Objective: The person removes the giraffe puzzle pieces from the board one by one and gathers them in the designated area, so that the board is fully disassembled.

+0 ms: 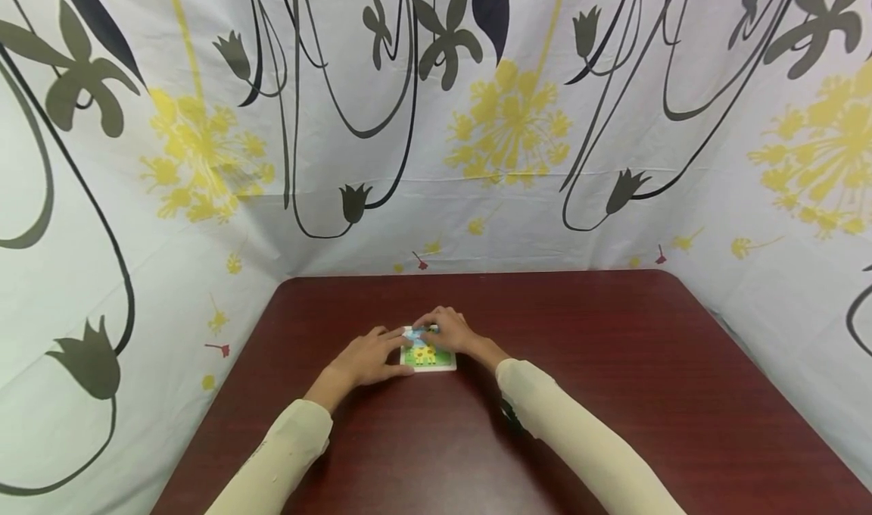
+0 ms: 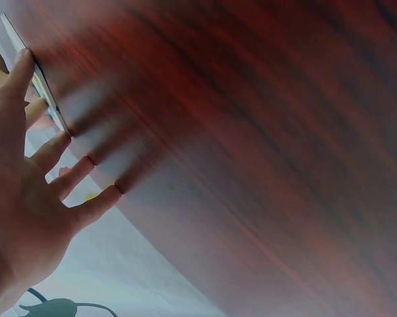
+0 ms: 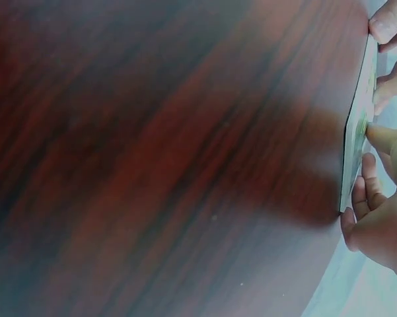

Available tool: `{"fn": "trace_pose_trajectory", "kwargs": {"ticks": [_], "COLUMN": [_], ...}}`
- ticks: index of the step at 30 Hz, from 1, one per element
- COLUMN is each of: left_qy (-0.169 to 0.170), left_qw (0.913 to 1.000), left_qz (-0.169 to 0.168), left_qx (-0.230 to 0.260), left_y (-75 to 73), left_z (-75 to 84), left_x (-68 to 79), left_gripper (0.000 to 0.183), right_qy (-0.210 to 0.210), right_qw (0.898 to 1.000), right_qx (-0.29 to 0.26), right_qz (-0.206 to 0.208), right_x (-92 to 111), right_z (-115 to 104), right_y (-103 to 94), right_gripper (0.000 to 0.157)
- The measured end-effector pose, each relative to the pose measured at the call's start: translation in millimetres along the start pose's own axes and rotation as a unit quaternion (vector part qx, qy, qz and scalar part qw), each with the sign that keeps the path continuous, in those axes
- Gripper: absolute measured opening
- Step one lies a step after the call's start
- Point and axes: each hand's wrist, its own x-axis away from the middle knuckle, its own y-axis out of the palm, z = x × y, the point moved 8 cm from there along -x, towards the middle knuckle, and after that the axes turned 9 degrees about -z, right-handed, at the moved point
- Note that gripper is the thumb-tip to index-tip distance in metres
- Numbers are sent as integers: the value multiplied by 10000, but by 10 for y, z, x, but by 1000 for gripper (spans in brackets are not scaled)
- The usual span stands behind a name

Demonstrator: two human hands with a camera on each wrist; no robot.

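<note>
A small flat puzzle board [image 1: 433,366] with a white border and a green, yellow and blue picture lies on the table. My left hand [image 1: 369,358] is at its left side in the head view, fingers spread, thumb at the near edge and index finger reaching onto the picture. The left wrist view shows the left hand [image 2: 36,165] with fingertips at the board's edge [image 2: 53,99] and on the tabletop. Over the board's far right part, my right hand [image 1: 448,330] bends its fingers down. In the right wrist view its thumb [image 3: 382,137] touches the board's top; I cannot tell whether it pinches a piece.
The dark red-brown table [image 1: 579,394] has rounded far corners and extends around both arms. A white cloth [image 1: 436,235] with printed flowers and vines hangs behind the table and along its sides. Cream sleeves [image 1: 293,439] cover both forearms.
</note>
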Motion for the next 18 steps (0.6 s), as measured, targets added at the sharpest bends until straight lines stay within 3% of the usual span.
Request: {"fn": "trace_pose_trajectory", "kwargs": {"ticks": [18], "left_qy": [107], "left_qw": [9992], "left_qz": [137], "left_qx": [352], "left_y": [-8], "left_z": [2], "left_x": [19], "left_gripper": [57], "right_qy": [215], "right_qw": [9996], "right_qx": [-14], "right_qz": [-171], "right_x": [-39], "right_z": [-10], "right_y": [50], "right_gripper": [22]}}
